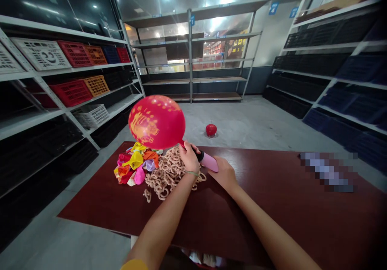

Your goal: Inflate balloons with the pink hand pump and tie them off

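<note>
One balloon (157, 121) inflating, I judge: left grip (190, 158) clamped on neck (182, 143), right grip (224, 174) around pump (209, 162) beside balloon; next needs neck pinched.

The left hand (190, 157) hides where the red balloon's (157, 122) neck meets the pink-and-black pump (209, 162); the right hand (224, 173) covers the pump's near end. Pixelation masks an item (328, 172) on the table (272, 209). The bottom edge crops the yellow sleeve (134, 265), the left edge a white crate (8, 60).
</note>
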`<action>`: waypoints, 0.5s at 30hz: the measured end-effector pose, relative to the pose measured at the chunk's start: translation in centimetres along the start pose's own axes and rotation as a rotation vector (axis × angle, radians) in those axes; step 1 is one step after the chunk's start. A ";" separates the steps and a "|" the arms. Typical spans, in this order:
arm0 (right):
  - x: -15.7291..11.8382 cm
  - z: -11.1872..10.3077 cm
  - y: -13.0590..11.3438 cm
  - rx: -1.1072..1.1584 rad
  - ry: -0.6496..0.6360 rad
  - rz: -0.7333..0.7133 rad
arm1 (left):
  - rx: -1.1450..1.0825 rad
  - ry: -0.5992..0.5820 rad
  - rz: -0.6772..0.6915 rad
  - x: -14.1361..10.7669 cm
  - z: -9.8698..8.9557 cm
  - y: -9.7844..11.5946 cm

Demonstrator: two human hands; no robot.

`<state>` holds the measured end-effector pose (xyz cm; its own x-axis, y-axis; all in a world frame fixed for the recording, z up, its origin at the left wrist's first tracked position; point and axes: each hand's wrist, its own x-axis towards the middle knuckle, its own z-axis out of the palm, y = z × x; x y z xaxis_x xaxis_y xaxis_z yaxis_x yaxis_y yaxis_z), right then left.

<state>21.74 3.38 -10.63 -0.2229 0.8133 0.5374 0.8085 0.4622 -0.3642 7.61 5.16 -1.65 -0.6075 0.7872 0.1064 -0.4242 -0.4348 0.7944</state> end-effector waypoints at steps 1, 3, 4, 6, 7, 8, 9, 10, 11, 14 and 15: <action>0.0 -0.1 -0.1 0.002 -0.006 -0.004 | -0.011 -0.009 0.002 0.0 -0.2 -0.1; 0.0 -0.2 -0.4 -0.004 -0.029 -0.022 | -0.025 -0.001 0.002 0.8 -0.9 0.6; 0.1 -0.3 -0.6 -0.007 -0.042 -0.035 | -0.029 0.017 -0.001 1.6 -1.2 1.3; 0.1 -0.3 -0.9 -0.012 -0.061 -0.052 | -0.032 0.074 -0.002 3.6 -1.9 3.1; 0.2 -0.4 -1.0 -0.011 -0.065 -0.056 | -0.032 0.098 0.005 4.7 -2.1 4.1; 0.2 -0.4 -1.1 -0.008 -0.065 -0.056 | -0.034 0.119 0.019 5.7 -2.2 5.1; 0.2 -0.3 -1.2 -0.005 -0.061 -0.050 | -0.036 0.137 0.039 6.5 -2.3 5.9; 0.2 -0.3 -1.2 -0.002 -0.057 -0.043 | -0.040 0.149 0.060 7.2 -2.2 6.6; 0.2 -0.2 -1.1 0.000 -0.052 -0.038 | -0.045 0.156 0.078 7.6 -2.0 7.0; 0.2 0.0 -0.7 -0.001 -0.032 -0.015 | -0.052 0.163 0.082 7.0 -1.1 6.3; 0.2 0.1 -0.6 -0.002 -0.025 -0.007 | -0.050 0.153 0.068 6.2 -0.7 5.4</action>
<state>21.20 3.31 -10.35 -0.2415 0.8188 0.5208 0.8079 0.4670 -0.3595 1.07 7.32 2.90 -0.7294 0.6811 0.0642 -0.4090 -0.5094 0.7571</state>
